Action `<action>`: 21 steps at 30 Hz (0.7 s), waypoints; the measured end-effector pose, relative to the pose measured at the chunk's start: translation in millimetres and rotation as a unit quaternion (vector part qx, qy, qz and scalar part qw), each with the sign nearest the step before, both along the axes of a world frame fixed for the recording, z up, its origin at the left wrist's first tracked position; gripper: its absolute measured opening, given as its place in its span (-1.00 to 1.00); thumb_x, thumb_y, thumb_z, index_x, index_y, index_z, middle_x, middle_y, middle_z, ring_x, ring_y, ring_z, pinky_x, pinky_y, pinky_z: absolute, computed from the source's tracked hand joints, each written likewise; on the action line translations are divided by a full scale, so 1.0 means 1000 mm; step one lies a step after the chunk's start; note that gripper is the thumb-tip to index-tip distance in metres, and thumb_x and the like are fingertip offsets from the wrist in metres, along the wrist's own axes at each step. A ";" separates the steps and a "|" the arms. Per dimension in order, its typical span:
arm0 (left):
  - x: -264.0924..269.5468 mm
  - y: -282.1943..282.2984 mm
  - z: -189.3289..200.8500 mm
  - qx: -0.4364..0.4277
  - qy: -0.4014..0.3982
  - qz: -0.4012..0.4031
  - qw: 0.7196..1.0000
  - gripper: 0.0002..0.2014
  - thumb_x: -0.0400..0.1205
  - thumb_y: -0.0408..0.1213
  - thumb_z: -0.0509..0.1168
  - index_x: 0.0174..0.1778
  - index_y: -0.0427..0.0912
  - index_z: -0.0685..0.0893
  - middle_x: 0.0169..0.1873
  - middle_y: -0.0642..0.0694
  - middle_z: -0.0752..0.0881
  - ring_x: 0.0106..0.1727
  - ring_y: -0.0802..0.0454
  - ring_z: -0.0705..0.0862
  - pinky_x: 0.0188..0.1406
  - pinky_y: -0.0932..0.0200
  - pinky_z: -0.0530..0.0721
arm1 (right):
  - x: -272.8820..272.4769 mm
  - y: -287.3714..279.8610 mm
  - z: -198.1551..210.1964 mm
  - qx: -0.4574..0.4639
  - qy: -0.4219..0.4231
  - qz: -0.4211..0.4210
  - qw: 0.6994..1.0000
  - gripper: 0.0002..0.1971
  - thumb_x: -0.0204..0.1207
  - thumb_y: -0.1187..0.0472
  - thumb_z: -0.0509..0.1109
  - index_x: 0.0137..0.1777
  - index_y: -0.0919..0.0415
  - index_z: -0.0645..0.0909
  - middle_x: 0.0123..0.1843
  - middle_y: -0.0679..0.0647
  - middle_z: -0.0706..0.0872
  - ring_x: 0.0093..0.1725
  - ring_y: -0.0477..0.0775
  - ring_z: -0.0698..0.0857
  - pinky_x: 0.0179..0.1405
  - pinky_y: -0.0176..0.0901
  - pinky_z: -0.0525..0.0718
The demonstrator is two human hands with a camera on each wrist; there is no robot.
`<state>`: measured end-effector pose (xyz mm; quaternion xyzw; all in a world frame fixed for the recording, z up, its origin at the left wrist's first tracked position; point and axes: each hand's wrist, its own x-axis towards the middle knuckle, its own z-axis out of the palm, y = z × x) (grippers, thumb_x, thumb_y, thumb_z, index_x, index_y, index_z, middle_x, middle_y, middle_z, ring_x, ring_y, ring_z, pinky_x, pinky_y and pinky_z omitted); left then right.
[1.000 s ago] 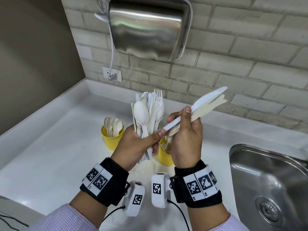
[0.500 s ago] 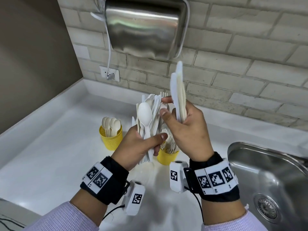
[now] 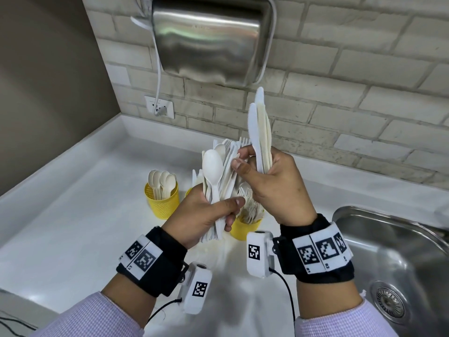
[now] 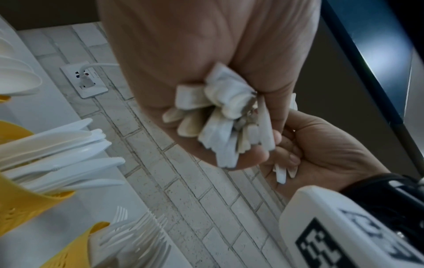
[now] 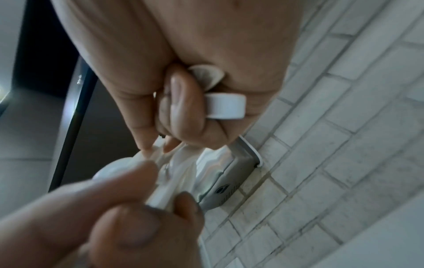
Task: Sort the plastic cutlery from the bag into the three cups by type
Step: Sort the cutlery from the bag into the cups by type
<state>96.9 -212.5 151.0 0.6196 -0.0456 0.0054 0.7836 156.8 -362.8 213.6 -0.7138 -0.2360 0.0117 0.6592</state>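
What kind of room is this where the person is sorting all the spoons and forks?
Probably a kitchenette or break room, maybe in an office. There is a steel sink set in a white counter, a brick-tile wall behind it, and a metal hand dryer mounted on that wall.

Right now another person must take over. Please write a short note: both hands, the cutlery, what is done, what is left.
Left hand grips the mixed bundle of spoons, forks and knives.
Right hand holds several knives upright, its fingertips at the bundle.
Done: spoons stand in the left yellow cup; forks in the cup below the hands; a third cup holds knives.
Left: drop the held knives, then sort the bundle.
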 end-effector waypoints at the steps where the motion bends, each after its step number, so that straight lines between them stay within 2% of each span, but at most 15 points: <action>1: 0.000 0.000 0.000 0.001 0.001 -0.003 1.000 -0.92 0.63 -0.39 0.44 -0.12 -0.29 0.68 -0.36 -0.28 0.55 -0.38 -0.20 0.46 -0.38 0.03 0.57 | 0.000 0.000 -0.001 0.008 0.007 0.002 1.000 -0.92 0.60 0.36 0.52 -0.01 0.33 0.67 -0.43 -0.21 0.62 -0.47 -0.25 0.60 -0.39 -0.46 0.55; 6: 0.001 0.000 -0.001 0.006 0.002 -0.005 1.000 -0.94 0.62 -0.37 0.46 -0.08 -0.24 0.71 -0.34 -0.28 0.56 -0.38 -0.20 0.46 -0.38 0.02 0.57 | 0.000 0.002 -0.004 0.009 -0.006 -0.035 0.999 -0.89 0.55 0.31 0.58 -0.11 0.22 0.68 -0.48 -0.22 0.61 -0.42 -0.21 0.63 -0.29 -0.37 0.58; 10: 0.001 0.000 -0.001 0.007 -0.002 -0.010 1.000 -0.91 0.61 -0.35 0.49 -0.01 -0.12 0.75 -0.32 -0.29 0.57 -0.36 -0.22 0.45 -0.35 -0.01 0.57 | 0.000 0.002 -0.004 0.022 0.005 -0.040 0.999 -0.87 0.59 0.27 0.55 -0.12 0.18 0.64 -0.46 -0.19 0.58 -0.54 -0.22 0.54 -0.45 -0.40 0.48; 13: 0.001 0.001 -0.001 0.016 -0.002 -0.003 1.000 -0.92 0.62 -0.36 0.49 -0.01 -0.20 0.74 -0.36 -0.26 0.58 -0.41 -0.16 0.47 -0.37 0.02 0.58 | 0.003 0.001 -0.005 0.042 0.018 -0.058 0.997 -0.88 0.63 0.25 0.52 -0.12 0.14 0.64 -0.51 -0.21 0.55 -0.60 -0.21 0.49 -0.47 -0.38 0.42; 16: 0.002 0.001 -0.002 0.021 -0.005 0.010 1.000 -0.90 0.62 -0.37 0.51 0.00 -0.25 0.74 -0.38 -0.29 0.56 -0.45 -0.17 0.46 -0.40 0.03 0.58 | 0.003 0.002 -0.004 0.083 0.030 -0.065 0.994 -0.90 0.66 0.24 0.48 -0.08 0.13 0.64 -0.51 -0.23 0.53 -0.57 -0.22 0.44 -0.34 -0.30 0.38; 19: 0.001 0.001 -0.002 0.017 -0.005 0.018 1.000 -0.88 0.60 -0.36 0.53 0.01 -0.12 0.80 -0.37 -0.30 0.55 -0.45 -0.17 0.44 -0.42 0.03 0.57 | 0.003 0.002 -0.001 0.150 0.066 -0.061 0.984 -0.89 0.72 0.27 0.40 -0.03 0.14 0.54 -0.55 -0.16 0.43 -0.66 -0.11 0.29 -0.54 -0.33 0.32; 21: 0.001 0.001 -0.002 0.016 0.001 0.027 1.000 -0.85 0.55 -0.30 0.56 0.01 -0.14 0.81 -0.38 -0.28 0.58 -0.46 -0.16 0.44 -0.42 0.04 0.57 | 0.004 0.001 -0.001 0.170 0.059 -0.070 0.981 -0.87 0.74 0.22 0.38 -0.05 0.07 0.52 -0.50 -0.16 0.42 -0.63 -0.14 0.31 -0.55 -0.34 0.31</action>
